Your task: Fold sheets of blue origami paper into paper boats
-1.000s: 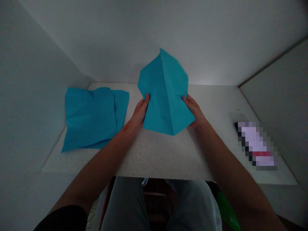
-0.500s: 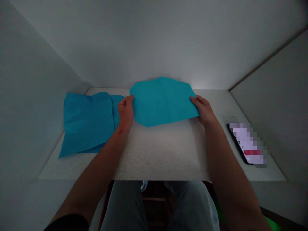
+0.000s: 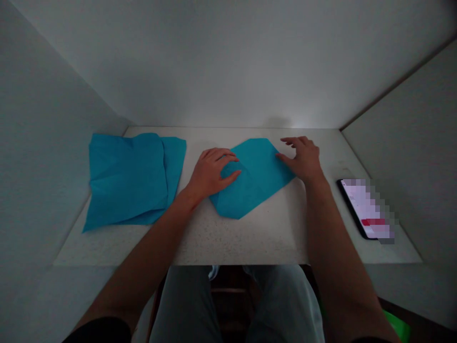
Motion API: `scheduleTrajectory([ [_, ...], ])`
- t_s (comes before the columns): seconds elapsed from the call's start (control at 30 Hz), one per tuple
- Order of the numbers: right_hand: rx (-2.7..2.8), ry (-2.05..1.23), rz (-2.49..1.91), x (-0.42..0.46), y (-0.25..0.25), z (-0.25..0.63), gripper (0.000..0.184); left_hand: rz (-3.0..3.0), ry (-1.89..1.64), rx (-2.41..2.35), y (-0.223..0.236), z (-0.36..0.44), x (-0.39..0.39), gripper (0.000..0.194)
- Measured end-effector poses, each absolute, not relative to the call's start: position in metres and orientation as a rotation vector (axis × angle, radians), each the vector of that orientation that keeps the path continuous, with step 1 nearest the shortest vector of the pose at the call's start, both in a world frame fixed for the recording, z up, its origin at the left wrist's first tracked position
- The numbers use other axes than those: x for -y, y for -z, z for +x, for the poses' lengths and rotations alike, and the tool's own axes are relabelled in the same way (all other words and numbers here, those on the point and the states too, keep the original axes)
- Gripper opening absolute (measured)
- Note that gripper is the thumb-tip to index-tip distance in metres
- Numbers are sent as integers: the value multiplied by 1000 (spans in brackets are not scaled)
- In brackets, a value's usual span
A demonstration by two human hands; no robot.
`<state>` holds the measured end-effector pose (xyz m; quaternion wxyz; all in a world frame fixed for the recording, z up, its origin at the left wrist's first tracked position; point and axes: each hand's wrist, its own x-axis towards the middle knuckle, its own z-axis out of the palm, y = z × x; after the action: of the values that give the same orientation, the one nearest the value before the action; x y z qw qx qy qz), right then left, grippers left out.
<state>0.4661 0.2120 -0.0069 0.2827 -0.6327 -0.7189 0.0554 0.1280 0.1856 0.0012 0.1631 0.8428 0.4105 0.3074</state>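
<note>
A folded sheet of blue paper [image 3: 255,183] lies flat in the middle of the white table [image 3: 250,233]. My left hand [image 3: 210,172] rests on its left part, fingers stretched out and pressing down. My right hand [image 3: 302,157] lies at its right edge with fingers spread flat, fingertips touching the paper's upper right corner. Neither hand grips anything.
A loose pile of blue sheets [image 3: 130,176] lies at the table's left, against the left wall. A phone [image 3: 366,209] with a lit screen lies at the right near the right wall. Walls close the table in on three sides. My knees show below the front edge.
The folded blue paper, held up in both hands a second ago, has come down flat onto the table. Both hands let go of its edges and now lie open on it.
</note>
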Motion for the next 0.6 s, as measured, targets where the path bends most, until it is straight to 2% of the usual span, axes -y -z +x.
scheduleTrajectory([
  [0.07, 1993, -123, -1635, -211, 6, 450, 58, 2444, -696, -1086, 8, 129, -186, 57],
  [0.13, 2148, -263, -1525, -210, 9, 432, 57, 2463, -521, -1069, 19, 128, -187, 69],
  [0.23, 2339, -437, -1436, -211, 21, 412, 60, 2481, -361, -1086, 30, 126, -188, 74],
  [0.4, 2303, -406, -1608, -217, 38, 412, 72, 2479, -243, -1035, 27, 124, -185, 91],
  [0.6, 2234, -370, -1704, -217, 38, 420, 74, 2479, -127, -846, 12, 126, -167, 143],
])
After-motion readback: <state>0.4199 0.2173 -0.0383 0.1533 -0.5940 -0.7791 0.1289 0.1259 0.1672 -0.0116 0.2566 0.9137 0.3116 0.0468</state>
